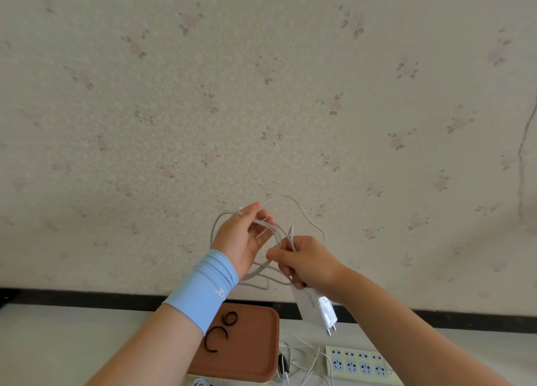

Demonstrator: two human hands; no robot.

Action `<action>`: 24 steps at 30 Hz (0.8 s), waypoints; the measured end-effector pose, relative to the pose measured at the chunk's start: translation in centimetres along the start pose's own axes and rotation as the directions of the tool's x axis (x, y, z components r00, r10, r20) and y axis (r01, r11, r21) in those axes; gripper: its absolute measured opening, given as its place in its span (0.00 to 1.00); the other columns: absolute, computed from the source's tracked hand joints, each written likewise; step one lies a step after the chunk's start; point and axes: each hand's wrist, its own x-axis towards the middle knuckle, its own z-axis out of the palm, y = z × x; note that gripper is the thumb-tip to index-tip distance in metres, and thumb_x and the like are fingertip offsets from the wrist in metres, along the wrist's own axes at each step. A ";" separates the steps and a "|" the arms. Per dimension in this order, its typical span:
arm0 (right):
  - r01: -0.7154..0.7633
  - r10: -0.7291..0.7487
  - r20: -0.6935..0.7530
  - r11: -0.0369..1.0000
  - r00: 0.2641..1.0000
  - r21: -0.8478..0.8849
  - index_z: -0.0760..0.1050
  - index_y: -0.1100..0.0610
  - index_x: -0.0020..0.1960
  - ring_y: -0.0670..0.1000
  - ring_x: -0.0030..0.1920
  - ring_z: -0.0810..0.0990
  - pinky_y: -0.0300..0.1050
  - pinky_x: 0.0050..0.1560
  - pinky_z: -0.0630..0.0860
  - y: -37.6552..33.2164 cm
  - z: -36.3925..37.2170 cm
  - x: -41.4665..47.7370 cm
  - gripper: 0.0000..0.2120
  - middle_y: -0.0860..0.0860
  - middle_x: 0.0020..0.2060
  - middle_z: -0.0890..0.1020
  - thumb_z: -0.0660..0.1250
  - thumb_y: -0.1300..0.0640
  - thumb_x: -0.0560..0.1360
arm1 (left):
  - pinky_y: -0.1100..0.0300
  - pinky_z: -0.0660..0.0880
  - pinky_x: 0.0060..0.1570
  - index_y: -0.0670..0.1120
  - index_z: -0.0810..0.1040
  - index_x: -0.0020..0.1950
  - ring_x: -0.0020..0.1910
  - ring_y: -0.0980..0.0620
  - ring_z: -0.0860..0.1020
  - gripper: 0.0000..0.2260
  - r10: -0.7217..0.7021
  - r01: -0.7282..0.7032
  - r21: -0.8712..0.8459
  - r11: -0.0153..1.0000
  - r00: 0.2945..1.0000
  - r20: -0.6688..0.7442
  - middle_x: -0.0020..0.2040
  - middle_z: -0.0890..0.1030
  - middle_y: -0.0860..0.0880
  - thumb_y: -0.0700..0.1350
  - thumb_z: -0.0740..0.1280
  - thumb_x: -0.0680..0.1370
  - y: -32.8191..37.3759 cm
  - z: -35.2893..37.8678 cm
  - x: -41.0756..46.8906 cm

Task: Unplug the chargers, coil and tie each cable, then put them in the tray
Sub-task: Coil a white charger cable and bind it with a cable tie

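Both hands are raised in front of the wall with a white charger cable (308,220) looped between them. My left hand (247,237), with a light blue wristband, has several loops around its fingers and pinches a strand near the cable's end. My right hand (305,262) grips the gathered strands, and the white charger brick (318,308) hangs from it with its prongs pointing down. Below, a brown tray (255,356) lies on the table with black cable ties (220,332) on it.
A white power strip (360,362) lies on the table at the lower right. Another white cable (302,359) lies tangled between tray and strip, with a small black item beside the tray. A black strip runs along the table's back edge under the floral wallpaper.
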 end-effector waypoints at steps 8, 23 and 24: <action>-0.041 0.086 -0.168 0.965 0.982 0.257 0.76 0.61 0.47 0.46 0.23 0.66 0.44 0.30 0.69 0.0 -0.8 0.3 0.09 0.52 0.35 0.83 0.66 0.55 0.82 | 0.70 0.74 0.49 0.54 0.84 0.52 0.46 0.63 0.79 0.07 0.132 -0.356 0.926 0.125 0.931 0.340 0.47 0.83 0.59 0.46 0.67 0.79 -0.3 -1.6 -0.7; -0.058 0.203 -0.370 0.928 0.907 0.368 0.77 0.60 0.51 0.47 0.21 0.65 0.46 0.32 0.71 0.4 -2.5 1.7 0.10 0.53 0.43 0.87 0.65 0.53 0.83 | 0.68 0.70 0.31 0.45 0.80 0.63 0.38 0.53 0.78 0.28 0.163 -0.082 0.864 0.496 0.987 0.000 0.44 0.84 0.53 0.26 0.51 0.74 1.1 -1.9 0.2; -0.064 0.209 -0.372 0.928 0.904 0.366 0.77 0.60 0.51 0.46 0.20 0.65 0.47 0.32 0.71 0.5 -2.6 1.7 0.10 0.53 0.43 0.86 0.65 0.53 0.83 | 0.69 0.69 0.35 0.47 0.81 0.62 0.43 0.53 0.79 0.27 0.106 -0.072 0.912 0.403 0.994 0.031 0.43 0.83 0.53 0.27 0.52 0.74 1.1 -2.0 0.1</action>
